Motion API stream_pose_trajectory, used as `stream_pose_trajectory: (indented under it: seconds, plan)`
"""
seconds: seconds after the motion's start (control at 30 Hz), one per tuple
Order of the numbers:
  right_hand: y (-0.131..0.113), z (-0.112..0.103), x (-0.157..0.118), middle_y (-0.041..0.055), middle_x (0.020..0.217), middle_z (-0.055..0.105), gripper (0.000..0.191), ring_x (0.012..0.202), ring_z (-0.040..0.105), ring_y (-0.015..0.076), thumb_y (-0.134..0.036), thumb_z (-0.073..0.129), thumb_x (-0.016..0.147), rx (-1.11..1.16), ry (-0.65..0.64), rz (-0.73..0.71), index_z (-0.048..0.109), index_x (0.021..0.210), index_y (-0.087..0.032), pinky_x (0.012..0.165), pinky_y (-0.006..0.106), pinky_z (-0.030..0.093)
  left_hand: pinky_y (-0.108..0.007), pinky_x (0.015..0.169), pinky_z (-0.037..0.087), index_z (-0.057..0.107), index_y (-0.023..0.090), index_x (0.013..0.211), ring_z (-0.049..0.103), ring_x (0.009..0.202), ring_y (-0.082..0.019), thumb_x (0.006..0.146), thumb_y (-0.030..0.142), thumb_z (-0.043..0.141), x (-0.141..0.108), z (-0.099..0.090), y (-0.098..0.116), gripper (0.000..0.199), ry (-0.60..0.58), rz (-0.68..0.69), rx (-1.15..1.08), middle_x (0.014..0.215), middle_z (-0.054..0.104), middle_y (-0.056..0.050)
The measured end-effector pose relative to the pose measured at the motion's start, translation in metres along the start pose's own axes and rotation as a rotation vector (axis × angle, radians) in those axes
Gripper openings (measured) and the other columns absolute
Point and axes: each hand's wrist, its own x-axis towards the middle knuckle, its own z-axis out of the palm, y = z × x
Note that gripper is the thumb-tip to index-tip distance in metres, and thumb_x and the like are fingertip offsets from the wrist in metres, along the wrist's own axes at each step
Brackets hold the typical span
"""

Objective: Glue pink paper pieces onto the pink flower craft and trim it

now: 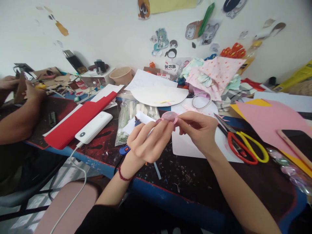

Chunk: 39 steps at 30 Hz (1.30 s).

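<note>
Raised over the table's front part, my left hand point(152, 139) pinches a small pink rounded piece point(170, 116) with a paler, see-through-looking middle. From the other side, the fingertips of my right hand point(198, 130) close on its right edge. What it is made of, I cannot tell. Beneath my right hand lies a white paper sheet point(185, 148). Scissors point(243, 139) with red and yellow handles rest just right of that hand. A clear plastic bag point(122, 126) with pale sticks lies behind my left hand.
A white power bank point(94, 127) with a cable lies beside red paper point(78, 123) on the left. Pink paper point(275, 120) and a phone point(297, 143) are on the right. A metal-coloured ring point(201, 100) stands behind my hands. Another person's hand point(34, 91) works at far left.
</note>
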Motion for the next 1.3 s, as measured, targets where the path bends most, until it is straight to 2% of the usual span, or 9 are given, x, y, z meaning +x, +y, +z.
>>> stream_pose_trajectory:
  seconds: [0.2,0.3,0.4,0.5,0.6,0.7,0.8,1.0,1.3]
  plan:
    - [0.002,0.001,0.001,-0.0007,0.075,0.074,0.002,0.052,0.059,0.0091,-0.027,0.079,0.085,-0.001,0.017,0.004,0.081,0.086,-0.025,0.048,0.026,0.051,-0.034,0.068,0.056,0.075,0.03,0.117,0.077,0.086,-0.023,0.087,0.017,0.073,-0.004,0.0,0.0,0.034,0.085,0.206,0.281,0.106,0.082,-0.002]
    - [0.002,0.002,0.001,0.0,0.075,0.074,0.005,0.053,0.059,0.0099,-0.03,0.079,0.086,-0.022,0.033,0.008,0.08,0.085,-0.025,0.048,0.028,0.049,-0.035,0.071,0.058,0.075,0.03,0.116,0.076,0.089,-0.023,0.086,0.016,0.073,-0.006,-0.005,0.002,0.034,0.092,0.222,0.311,0.111,0.08,-0.001]
    - [0.002,0.001,0.0,-0.0003,0.072,0.073,0.007,0.052,0.058,0.01,-0.03,0.077,0.087,-0.059,0.059,0.008,0.079,0.083,-0.025,0.049,0.029,0.048,-0.036,0.077,0.058,0.072,0.027,0.12,0.075,0.09,-0.023,0.084,0.014,0.074,-0.013,-0.016,0.004,0.038,0.098,0.13,0.249,0.11,0.081,-0.003]
    - [0.003,0.001,0.0,-0.0008,0.073,0.073,0.007,0.053,0.058,0.01,-0.026,0.075,0.089,-0.067,0.068,-0.009,0.08,0.083,-0.026,0.05,0.03,0.046,-0.038,0.082,0.055,0.07,0.025,0.117,0.072,0.089,-0.023,0.084,0.014,0.075,-0.027,-0.032,0.002,0.035,0.062,-0.138,0.167,0.103,0.08,-0.005]
    - [0.004,0.001,-0.001,-0.0019,0.073,0.073,0.008,0.054,0.059,0.0098,-0.022,0.075,0.088,-0.053,0.061,-0.038,0.08,0.085,-0.027,0.051,0.03,0.046,-0.041,0.085,0.051,0.067,0.022,0.119,0.068,0.099,-0.027,0.092,0.032,0.072,-0.049,-0.048,-0.003,0.029,-0.166,-0.374,0.24,0.109,0.075,-0.009]
    - [0.007,0.002,-0.001,-0.0015,0.076,0.074,0.005,0.057,0.061,0.0101,-0.023,0.076,0.087,-0.055,0.079,-0.015,0.079,0.085,-0.026,0.054,0.03,0.05,-0.043,0.08,0.048,0.062,0.019,0.133,0.062,0.099,-0.032,0.092,0.053,0.066,-0.07,-0.059,-0.008,0.053,-0.485,-0.395,0.447,0.113,0.07,-0.014]
    - [0.015,0.005,0.001,0.0005,0.076,0.075,0.007,0.062,0.067,0.0124,-0.028,0.076,0.087,-0.001,0.082,0.119,0.078,0.085,-0.022,0.06,0.03,0.055,-0.042,0.078,0.045,0.058,0.019,0.137,0.06,0.098,-0.032,0.097,0.052,0.058,-0.082,-0.061,-0.009,0.052,-0.646,-0.391,0.524,0.114,0.07,-0.014]
    - [0.035,0.028,0.009,0.0047,0.079,0.074,0.028,0.074,0.07,0.0139,-0.044,0.074,0.088,0.226,-0.164,0.423,0.069,0.084,-0.017,0.06,0.024,0.054,-0.041,0.082,0.045,0.054,0.016,0.135,0.061,0.099,-0.031,0.101,0.045,0.053,-0.084,-0.053,-0.012,0.044,-0.608,-0.451,0.47,0.109,0.071,-0.013]
    - [0.044,0.041,0.001,0.0001,0.077,0.059,0.03,0.07,0.057,0.0119,-0.047,0.065,0.094,0.136,-0.352,0.485,0.06,0.082,-0.019,0.066,0.029,0.049,-0.039,0.08,0.048,0.054,0.009,0.136,0.059,0.092,-0.028,0.103,0.03,0.052,-0.101,-0.038,-0.018,0.039,-0.48,-0.437,0.357,0.107,0.068,-0.013]
